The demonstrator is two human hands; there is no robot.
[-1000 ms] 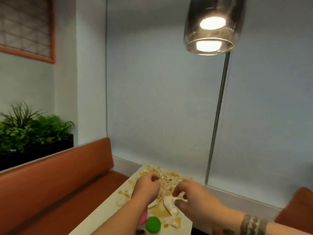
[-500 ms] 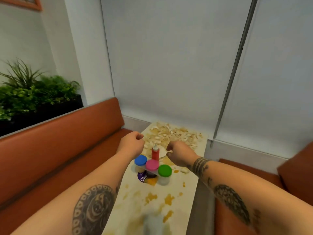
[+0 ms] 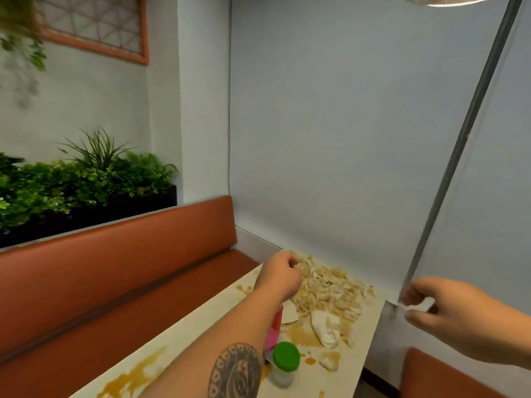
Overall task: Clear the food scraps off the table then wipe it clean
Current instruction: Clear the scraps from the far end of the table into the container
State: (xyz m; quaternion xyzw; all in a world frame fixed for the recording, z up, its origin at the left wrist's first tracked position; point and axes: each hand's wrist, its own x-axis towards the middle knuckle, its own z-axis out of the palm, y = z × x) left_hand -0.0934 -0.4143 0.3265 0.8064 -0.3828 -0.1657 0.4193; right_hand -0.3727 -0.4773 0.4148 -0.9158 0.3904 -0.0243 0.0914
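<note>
Beige, flaky, judged light and crumbly: better scooped together than pinched singly. Held the left hand (image 3: 280, 275), fisted, against the left edge of the food scraps (image 3: 330, 291) heaped at the table's (image 3: 207, 320) far end; could not tell its contents. Pinched a small white scrap (image 3: 413, 307) in the right hand (image 3: 448, 314), beyond the table's right edge.

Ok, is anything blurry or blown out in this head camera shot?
Head view: the right hand and the white scrap it pinches are motion-smeared; the hanging plant at top left is blurred; the lamp rim at the top edge is blown out; the scrap pile and green-lidded jar look fairly sharp.
</note>
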